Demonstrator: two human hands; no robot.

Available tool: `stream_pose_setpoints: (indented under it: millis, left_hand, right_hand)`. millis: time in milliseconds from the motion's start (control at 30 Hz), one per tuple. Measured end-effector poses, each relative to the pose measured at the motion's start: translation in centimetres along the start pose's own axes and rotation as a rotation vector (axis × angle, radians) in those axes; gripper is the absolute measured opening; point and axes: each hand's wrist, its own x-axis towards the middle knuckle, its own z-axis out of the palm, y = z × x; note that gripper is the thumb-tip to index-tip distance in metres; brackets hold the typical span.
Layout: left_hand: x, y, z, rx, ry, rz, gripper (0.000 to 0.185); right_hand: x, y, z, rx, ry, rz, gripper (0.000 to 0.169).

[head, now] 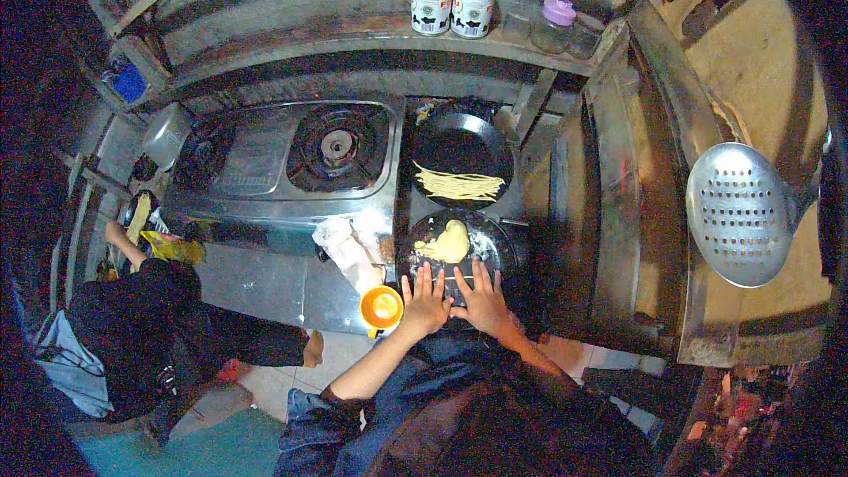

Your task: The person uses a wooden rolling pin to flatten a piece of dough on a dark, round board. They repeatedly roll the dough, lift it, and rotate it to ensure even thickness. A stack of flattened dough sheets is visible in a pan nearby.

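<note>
My left hand (424, 305) and my right hand (483, 303) lie palm down, side by side, on a dark round board (500, 248) dusted with white powder. Their fingers are spread, the thumbs nearly touching. Between the two hands shows a thin dough strand (458, 277); its ends pass under or beside my fingers. Just beyond my fingertips rests a lump of pale yellow dough (452, 243). Behind the board, a black round pan (464, 139) holds several thin dough strands (460, 185) laid side by side.
An orange mug (381, 307) stands beside my left hand, near a crumpled white bag (348, 248). A gas stove (338, 146) is at the back left. Another person (139, 324) sits at the left, an arm reaching toward dough strands (140, 217). A perforated metal skimmer (740, 215) hangs at the right.
</note>
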Motion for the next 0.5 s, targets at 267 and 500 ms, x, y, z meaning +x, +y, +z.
stream_pose_setpoints:
  millis: [267,500]
  left_hand:
    - [-0.2,0.0,-0.1,-0.049,-0.054,-0.003,0.067]
    - [-0.1,0.4,-0.6,-0.115,0.027,-0.025,0.066]
  right_hand:
    - [-0.9,0.7,0.5,0.064,-0.100,0.043,0.092]
    - [-0.5,1.2,-0.1,0.218,-0.108,0.075,0.096]
